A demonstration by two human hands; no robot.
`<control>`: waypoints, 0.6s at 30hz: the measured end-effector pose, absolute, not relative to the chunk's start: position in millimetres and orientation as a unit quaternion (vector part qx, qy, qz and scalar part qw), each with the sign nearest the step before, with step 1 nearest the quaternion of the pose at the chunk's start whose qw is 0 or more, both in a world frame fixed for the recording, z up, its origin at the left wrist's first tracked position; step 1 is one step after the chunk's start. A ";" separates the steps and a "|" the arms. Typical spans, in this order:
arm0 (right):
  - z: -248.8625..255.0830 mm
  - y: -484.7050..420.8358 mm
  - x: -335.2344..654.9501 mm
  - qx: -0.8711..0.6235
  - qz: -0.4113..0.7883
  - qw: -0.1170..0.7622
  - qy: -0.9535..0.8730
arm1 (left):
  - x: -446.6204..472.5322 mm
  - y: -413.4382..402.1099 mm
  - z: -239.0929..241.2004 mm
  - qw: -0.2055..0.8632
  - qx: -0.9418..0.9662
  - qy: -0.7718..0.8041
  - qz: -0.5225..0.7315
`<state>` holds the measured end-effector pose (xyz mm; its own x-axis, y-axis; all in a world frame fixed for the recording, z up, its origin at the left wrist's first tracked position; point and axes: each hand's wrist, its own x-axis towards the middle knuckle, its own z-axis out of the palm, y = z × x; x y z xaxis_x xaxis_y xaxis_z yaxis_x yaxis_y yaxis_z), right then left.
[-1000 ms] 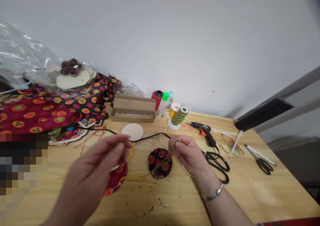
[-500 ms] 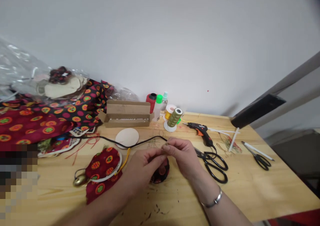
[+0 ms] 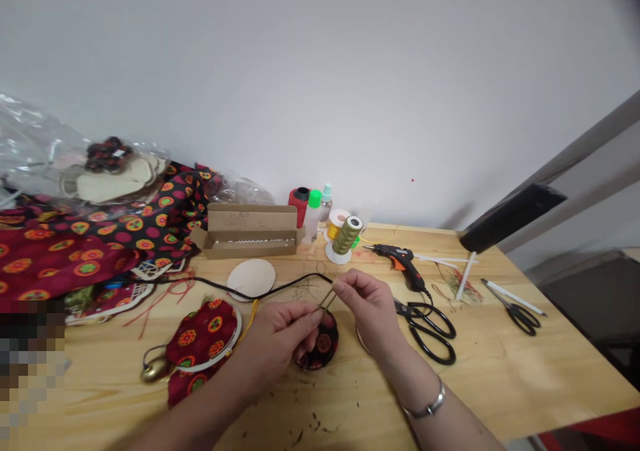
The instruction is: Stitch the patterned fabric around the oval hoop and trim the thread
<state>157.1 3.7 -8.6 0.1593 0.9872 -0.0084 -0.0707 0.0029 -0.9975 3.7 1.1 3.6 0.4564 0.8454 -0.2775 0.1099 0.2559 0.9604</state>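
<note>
My left hand and my right hand meet over a small round disc covered in black patterned fabric on the wooden table. Both hands pinch a short length of olive-gold cord stretched between their fingertips, just above the disc. My left hand partly hides the disc. A red patterned fabric piece with a white rim and a small brass bell lies to the left of my left hand.
Large black scissors lie right of my right hand, with a black-orange glue gun and its cable behind. Thread spools, bottles, an open cardboard box and a wooden disc stand farther back. Patterned fabrics are piled left; small scissors lie right.
My left hand came in from the left and joined my right hand at the cord over the black disc. The red fabric piece with the bell now lies uncovered on the table.
</note>
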 end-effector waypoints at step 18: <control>-19.8 3.9 158.9 -0.391 0.696 0.470 -0.377 | 5.9 -1.7 -8.2 0.711 0.479 0.416 0.303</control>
